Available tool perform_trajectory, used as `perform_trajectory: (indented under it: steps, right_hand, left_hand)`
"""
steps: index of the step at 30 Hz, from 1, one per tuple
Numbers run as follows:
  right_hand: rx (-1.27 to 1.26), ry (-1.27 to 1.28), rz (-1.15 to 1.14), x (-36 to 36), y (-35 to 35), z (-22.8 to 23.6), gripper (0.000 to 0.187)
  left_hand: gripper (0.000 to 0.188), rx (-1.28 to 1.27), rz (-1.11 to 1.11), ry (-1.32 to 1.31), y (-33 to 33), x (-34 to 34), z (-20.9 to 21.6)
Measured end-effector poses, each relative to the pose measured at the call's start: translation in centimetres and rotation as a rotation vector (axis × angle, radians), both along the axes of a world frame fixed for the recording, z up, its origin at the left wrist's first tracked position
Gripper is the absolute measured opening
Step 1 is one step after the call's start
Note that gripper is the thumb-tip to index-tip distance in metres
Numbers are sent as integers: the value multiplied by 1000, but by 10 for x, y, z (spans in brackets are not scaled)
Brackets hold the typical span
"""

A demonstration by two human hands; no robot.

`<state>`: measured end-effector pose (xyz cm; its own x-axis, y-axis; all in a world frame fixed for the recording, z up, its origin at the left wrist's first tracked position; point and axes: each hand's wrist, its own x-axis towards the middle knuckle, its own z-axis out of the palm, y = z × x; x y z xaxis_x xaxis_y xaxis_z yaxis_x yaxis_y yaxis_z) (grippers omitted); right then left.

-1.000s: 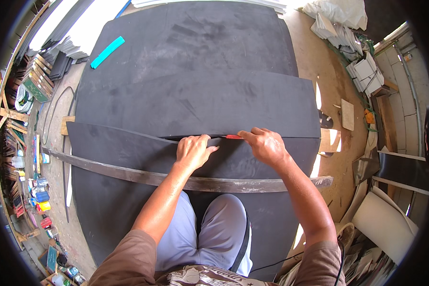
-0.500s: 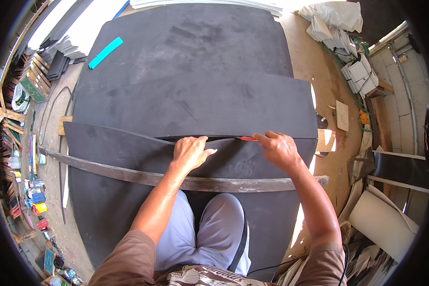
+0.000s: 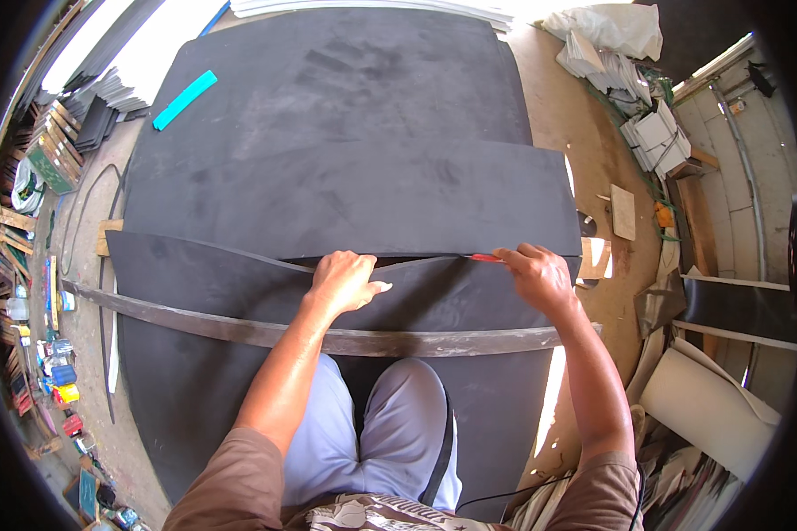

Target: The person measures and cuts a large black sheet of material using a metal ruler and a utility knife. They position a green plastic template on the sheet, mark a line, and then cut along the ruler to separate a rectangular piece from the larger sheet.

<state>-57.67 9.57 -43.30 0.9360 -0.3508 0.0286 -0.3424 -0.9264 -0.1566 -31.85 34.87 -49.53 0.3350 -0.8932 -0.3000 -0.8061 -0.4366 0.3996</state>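
A large black foam-like sheet (image 3: pixel 354 199) is slit lengthwise in front of me. Along the slit, the near strip (image 3: pixel 208 276) has its edge raised and bowed away from the far part. My left hand (image 3: pixel 339 281) grips that raised edge near the middle, thumb pointing right. Farther right, my right hand (image 3: pixel 538 276) is closed round a red utility knife (image 3: pixel 485 258), whose tip end points left and lies at the slit. The blade itself is too small to make out. The slit runs on toward the sheet's right edge.
A long grey straight bar (image 3: pixel 416 342) lies across the sheets, just before my knees. A turquoise strip (image 3: pixel 185 101) rests at the far left of the black stack. Paint containers (image 3: pixel 62 372) line the left side; a white roll (image 3: pixel 704 403) stands at right.
My right hand has moved the knife to the right along the slit, and the parted stretch is longer. My left hand keeps its hold on the strip. The whole view has shifted slightly.
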Motion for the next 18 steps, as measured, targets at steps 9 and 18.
perform_trajectory:
  steps: [9,18]
  right_hand:
    - [128,-86,-203,-28,-6,4,29]
    - [81,-117,-59,-5,13,-4,28]
  left_hand:
    - [61,-72,-98,32,-72,-15,-29]
    - [39,-310,32,87,-54,-46,-38]
